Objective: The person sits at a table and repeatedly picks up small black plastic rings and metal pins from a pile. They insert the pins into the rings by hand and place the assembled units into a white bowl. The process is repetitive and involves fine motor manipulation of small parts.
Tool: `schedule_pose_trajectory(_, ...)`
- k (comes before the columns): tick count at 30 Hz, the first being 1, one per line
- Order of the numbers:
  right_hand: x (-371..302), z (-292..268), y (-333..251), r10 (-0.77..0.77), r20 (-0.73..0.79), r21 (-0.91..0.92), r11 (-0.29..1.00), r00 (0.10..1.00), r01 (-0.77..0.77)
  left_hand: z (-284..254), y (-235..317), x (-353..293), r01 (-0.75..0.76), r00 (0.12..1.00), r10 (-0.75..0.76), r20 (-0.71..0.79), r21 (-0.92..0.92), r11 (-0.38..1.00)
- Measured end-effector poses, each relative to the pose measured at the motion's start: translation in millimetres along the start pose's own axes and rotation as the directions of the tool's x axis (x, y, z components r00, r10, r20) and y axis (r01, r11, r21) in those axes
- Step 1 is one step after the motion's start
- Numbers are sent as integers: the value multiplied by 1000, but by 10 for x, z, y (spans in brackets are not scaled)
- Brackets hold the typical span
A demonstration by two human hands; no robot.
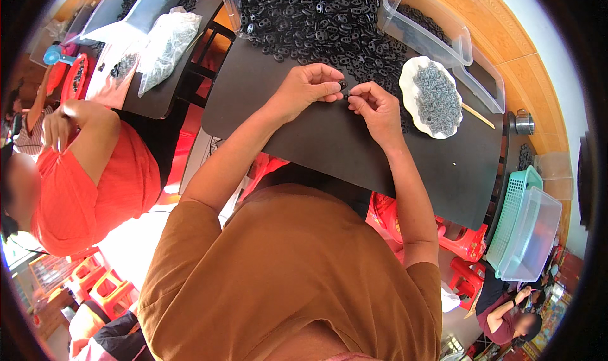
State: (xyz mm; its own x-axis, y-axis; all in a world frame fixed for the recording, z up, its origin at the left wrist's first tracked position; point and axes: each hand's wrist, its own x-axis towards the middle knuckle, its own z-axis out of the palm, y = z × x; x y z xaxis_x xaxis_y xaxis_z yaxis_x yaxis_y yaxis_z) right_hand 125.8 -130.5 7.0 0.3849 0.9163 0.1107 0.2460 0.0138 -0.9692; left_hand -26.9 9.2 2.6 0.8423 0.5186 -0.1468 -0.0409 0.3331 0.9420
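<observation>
Over the near part of the dark table, my left hand (306, 90) pinches a small black plastic piece (342, 84) between thumb and fingertips. Close beside it, my right hand (377, 111) is closed in a pinch, its fingertips nearly meeting the left ones at the piece. Whatever sits in the right fingertips is too small to make out. Just beyond both hands spreads a large heap of black oval pieces with holes (310, 19). A white scallop-edged plate (408, 101) to the right of my right hand holds many tiny grey, translucent parts (437, 98).
A thin wooden stick (478, 116) pokes out from the plate. Clear plastic bins (424, 41) stand at the back right. A green basket (514, 218) is at the far right. On the left, a person in a red shirt (101, 177) sits by another table with a plastic bag (168, 44).
</observation>
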Motion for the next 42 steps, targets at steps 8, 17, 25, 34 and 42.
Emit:
schedule_pose_trajectory(8,8,7,-15,-65,9,-13,998,998,65,18,-33,12,-35,999,33,38,68,997)
schedule_pose_trajectory(17,6,1,-27,-107,8,-88,990,994,107,66,-30,-15,-127,992,129,9,238,963)
schedule_pose_trajectory(25,5,23,-38,-187,-34,-195,965,982,177,90,-35,-75,-184,981,193,16,391,902)
schedule_pose_trajectory(34,20,64,20,-303,8,-477,837,953,270,100,-35,-69,-348,921,379,92,632,692)
schedule_pose_trajectory(42,-3,61,26,-292,-16,-399,879,956,261,118,-49,-72,-350,919,383,97,647,677)
